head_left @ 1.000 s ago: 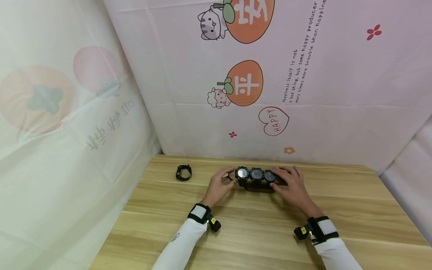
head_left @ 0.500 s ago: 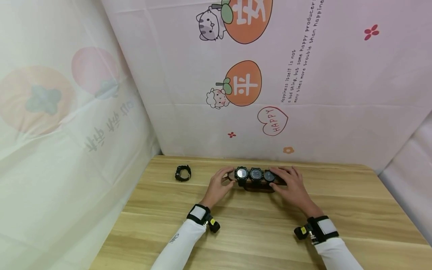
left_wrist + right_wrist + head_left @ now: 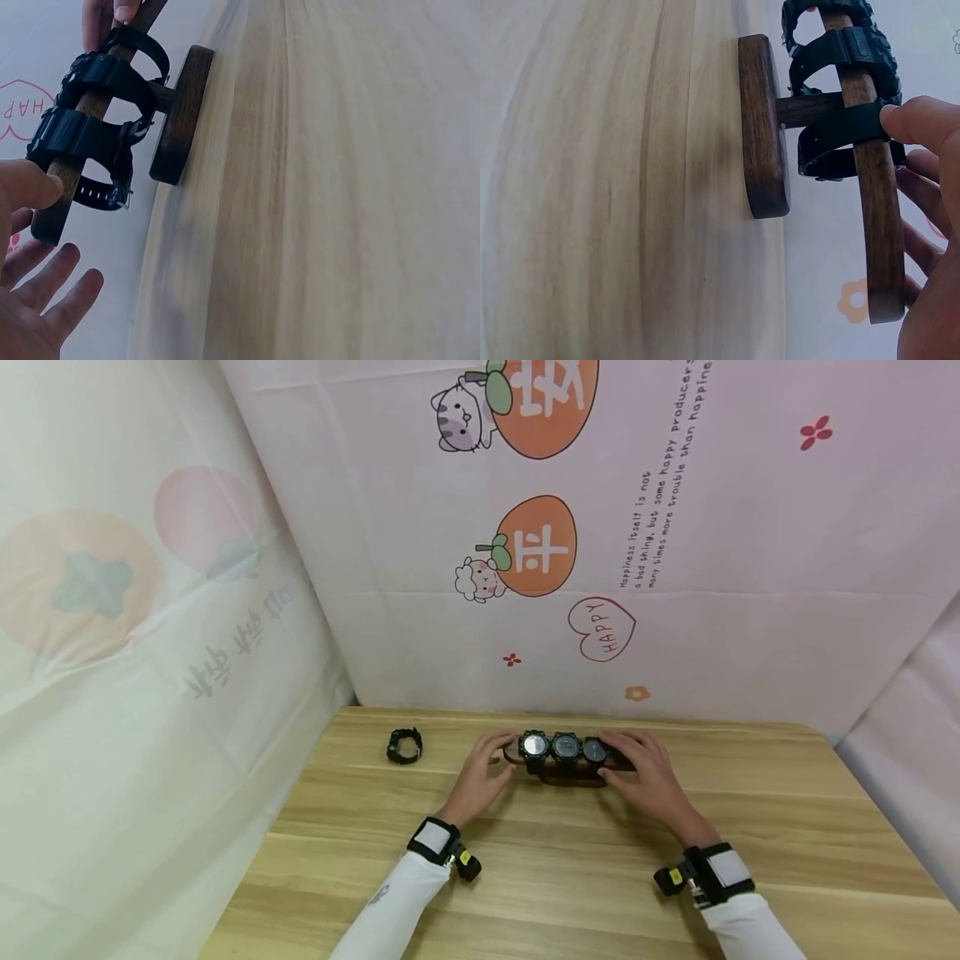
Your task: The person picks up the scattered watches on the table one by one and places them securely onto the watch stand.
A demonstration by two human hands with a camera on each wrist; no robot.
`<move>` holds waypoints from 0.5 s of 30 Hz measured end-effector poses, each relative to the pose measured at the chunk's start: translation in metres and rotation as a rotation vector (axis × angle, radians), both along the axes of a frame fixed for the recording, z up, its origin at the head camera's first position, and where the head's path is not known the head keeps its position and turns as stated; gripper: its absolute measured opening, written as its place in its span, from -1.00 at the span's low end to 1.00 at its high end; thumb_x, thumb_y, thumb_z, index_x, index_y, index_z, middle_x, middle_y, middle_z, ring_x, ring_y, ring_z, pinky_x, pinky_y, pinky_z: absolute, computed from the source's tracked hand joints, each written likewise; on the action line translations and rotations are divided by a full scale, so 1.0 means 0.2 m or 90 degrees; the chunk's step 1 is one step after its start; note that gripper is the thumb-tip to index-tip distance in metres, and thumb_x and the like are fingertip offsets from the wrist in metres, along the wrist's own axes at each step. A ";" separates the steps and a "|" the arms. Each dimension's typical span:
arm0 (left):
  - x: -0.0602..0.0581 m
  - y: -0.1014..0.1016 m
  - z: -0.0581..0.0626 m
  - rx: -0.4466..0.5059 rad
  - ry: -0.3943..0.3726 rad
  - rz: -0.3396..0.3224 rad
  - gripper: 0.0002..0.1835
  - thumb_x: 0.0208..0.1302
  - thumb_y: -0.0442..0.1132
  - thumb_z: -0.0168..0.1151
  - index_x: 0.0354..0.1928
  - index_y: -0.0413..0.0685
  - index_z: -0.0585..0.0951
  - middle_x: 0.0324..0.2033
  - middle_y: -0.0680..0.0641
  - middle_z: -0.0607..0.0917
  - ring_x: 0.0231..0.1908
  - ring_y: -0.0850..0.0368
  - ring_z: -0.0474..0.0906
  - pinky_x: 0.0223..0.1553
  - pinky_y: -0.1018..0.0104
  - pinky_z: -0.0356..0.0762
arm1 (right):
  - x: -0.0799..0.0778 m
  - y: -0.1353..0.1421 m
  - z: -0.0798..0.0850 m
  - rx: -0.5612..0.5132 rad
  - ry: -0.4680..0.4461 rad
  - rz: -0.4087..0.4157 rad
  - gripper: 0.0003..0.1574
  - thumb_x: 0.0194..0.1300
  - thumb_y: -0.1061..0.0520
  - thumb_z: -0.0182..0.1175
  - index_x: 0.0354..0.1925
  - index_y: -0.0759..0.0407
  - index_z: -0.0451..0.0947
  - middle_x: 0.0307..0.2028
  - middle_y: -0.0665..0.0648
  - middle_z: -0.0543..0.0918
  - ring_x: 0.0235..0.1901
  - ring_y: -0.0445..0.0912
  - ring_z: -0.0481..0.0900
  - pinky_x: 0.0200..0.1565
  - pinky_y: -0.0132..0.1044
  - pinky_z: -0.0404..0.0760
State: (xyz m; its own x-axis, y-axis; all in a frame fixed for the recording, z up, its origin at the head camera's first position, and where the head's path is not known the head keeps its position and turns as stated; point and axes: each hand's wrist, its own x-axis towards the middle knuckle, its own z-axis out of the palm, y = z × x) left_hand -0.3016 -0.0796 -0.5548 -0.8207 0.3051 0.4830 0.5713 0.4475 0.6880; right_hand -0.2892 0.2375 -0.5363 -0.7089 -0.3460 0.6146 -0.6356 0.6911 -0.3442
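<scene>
Toward the left of the counter [image 3: 540, 860], a loose black watch [image 3: 394, 747] lies with its strap in a ring, well apart from the hands. Next along, the left hand [image 3: 475, 783] pinches the wooden watch stand [image 3: 573, 781] by the left end of its bar [image 3: 881, 225], just beside the first strap, with the lower fingers spread free. That looks like a sound steadying hold; it needs only enough firmness to keep the bar from tipping.

The stand is near the back edge of the counter, its bar carried on a post [image 3: 806, 110] above a shorter base [image 3: 763, 127]. Along the bar, the left watch [image 3: 535, 745] and the middle watch [image 3: 567, 747] sit close together, strapped round it, faces up.

Beside them, the right watch [image 3: 595, 752] also rings the bar, and the right hand [image 3: 651, 781] pinches it, thumb on the strap and fingers round the far side. To settle it well, case and strap should probably move together, in small even nudges, so that the loop neither twists nor drags its neighbour. Pressing harder on one end than the other could rock the base.
</scene>
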 end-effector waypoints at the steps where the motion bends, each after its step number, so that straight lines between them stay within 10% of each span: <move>1: 0.00 -0.01 0.00 0.003 0.005 0.002 -0.45 0.27 -0.34 0.26 0.29 -0.14 0.40 0.28 -0.13 0.37 0.21 0.05 0.35 0.08 0.19 0.55 | 0.00 0.00 0.00 -0.004 0.001 0.004 -0.22 0.06 0.10 0.43 0.26 0.14 0.46 0.18 0.25 0.52 0.18 0.27 0.30 0.14 0.38 0.15; 15: 0.06 -0.18 0.01 0.008 0.009 0.062 -0.53 0.28 -0.34 0.24 0.23 -0.04 0.46 0.12 -0.05 0.51 0.10 0.05 0.44 0.03 0.10 0.58 | 0.14 0.02 0.04 -0.047 0.022 0.015 -0.39 0.06 0.23 0.41 0.12 0.20 0.55 0.10 0.19 0.57 0.11 0.08 0.41 0.14 0.18 0.38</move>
